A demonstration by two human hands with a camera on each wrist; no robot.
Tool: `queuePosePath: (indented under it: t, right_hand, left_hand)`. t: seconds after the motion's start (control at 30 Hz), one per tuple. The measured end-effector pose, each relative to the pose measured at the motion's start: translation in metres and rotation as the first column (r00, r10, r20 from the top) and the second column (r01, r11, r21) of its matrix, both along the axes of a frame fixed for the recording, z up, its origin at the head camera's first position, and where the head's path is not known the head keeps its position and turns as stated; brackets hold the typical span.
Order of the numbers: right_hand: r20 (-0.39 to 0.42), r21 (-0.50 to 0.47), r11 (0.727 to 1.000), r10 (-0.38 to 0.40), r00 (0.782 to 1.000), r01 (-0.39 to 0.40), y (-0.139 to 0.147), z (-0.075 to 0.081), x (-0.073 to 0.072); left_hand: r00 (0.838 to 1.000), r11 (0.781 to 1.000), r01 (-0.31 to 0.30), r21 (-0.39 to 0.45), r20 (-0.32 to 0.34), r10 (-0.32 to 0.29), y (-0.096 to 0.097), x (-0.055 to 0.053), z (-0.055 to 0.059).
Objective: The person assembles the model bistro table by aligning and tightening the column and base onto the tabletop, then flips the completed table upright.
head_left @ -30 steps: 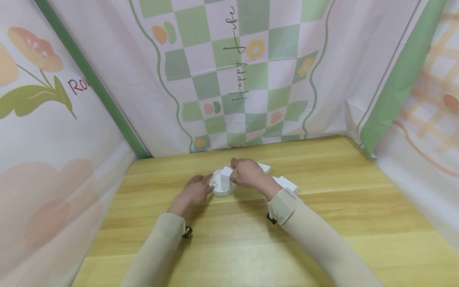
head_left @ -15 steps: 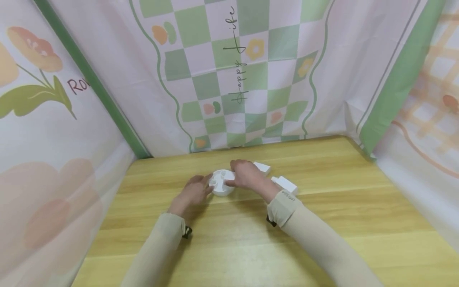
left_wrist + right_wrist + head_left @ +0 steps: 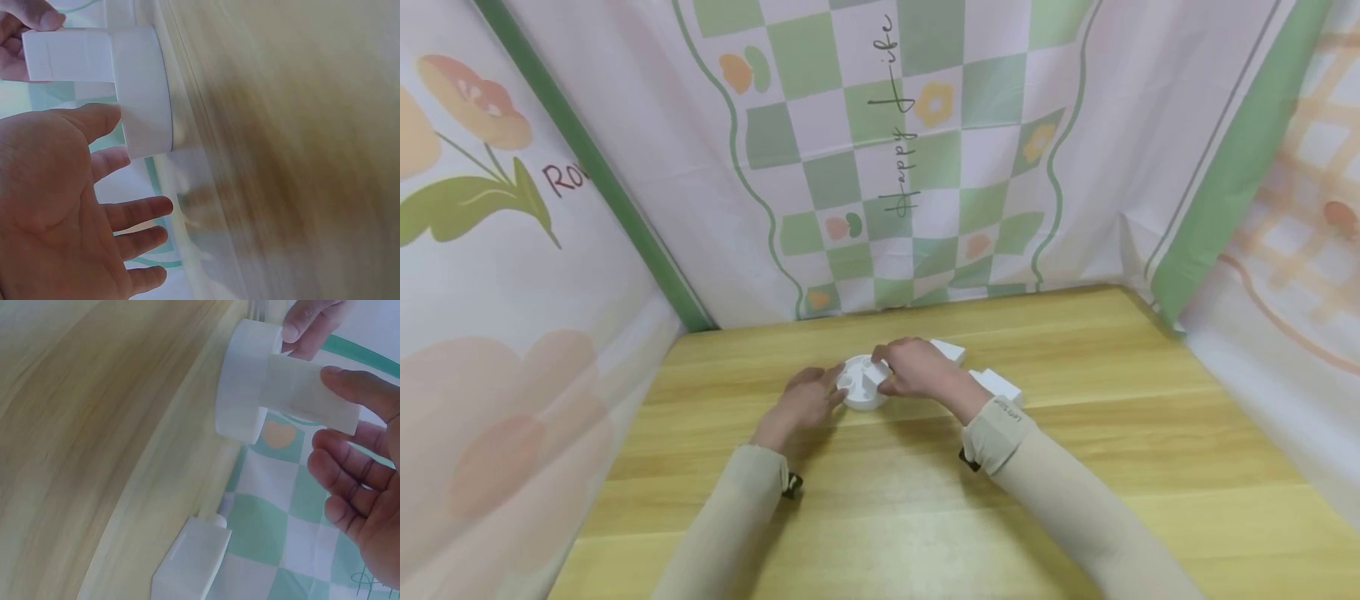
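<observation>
In the head view a white round base with circular recesses in its top sits on the table. My left hand is at its left side; in the left wrist view the thumb and index finger of the left hand touch its edge, while the other fingers stick out spread. A white rectangular block projects from the top of the round base. My right hand pinches the block's outer end between thumb and fingers. How the block joins the base is hidden.
Two more white blocky pieces lie right of the base: one white piece behind the right hand, another white piece beside the right wrist. Printed fabric hangs behind and along both sides of the wooden table.
The block in the right hand stood higher a second ago, was mostly covered by the hand half a second ago, and now shows lower over the base. The left hand has stayed put.
</observation>
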State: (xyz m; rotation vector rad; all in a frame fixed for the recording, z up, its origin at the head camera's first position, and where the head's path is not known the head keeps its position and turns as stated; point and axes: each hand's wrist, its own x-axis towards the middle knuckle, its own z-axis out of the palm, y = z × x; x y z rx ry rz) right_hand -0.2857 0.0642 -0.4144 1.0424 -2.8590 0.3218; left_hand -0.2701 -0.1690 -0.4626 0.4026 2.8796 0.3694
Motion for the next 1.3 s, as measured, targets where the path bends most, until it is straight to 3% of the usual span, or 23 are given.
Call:
queuePosePath:
  t: [0.27, 0.67, 0.87, 1.07, 1.3]
  right_hand:
    - [-0.005, -0.008, 1.0, -0.026, 1.0, 0.026, -0.003, 0.001, 0.0]
    - [0.002, -0.033, 0.999, -0.04, 0.999, 0.04, -0.003, -0.004, -0.001]
    - [0.051, -0.055, 0.997, -0.049, 0.997, 0.052, 0.0, -0.009, 0.001]
    - [0.088, -0.079, 0.995, -0.046, 0.995, 0.053, 0.004, -0.01, 0.002]
    - [0.153, -0.039, 0.997, -0.064, 0.986, 0.071, 0.014, -0.01, -0.002]
  left_hand:
    - [0.999, 0.999, -0.039, -0.01, 0.019, 0.039, 0.001, -0.001, -0.002]
    - [0.999, 0.998, -0.045, -0.042, 0.014, 0.045, 0.001, -0.001, -0.002]
    - [0.999, 0.999, -0.012, -0.034, -0.049, 0.01, 0.0, 0.001, -0.006]
    - [0.988, 0.999, 0.036, -0.019, -0.152, -0.038, 0.0, 0.002, -0.009]
    - [0.983, 1.0, 0.004, 0.004, -0.182, -0.003, 0.002, 0.002, -0.008]
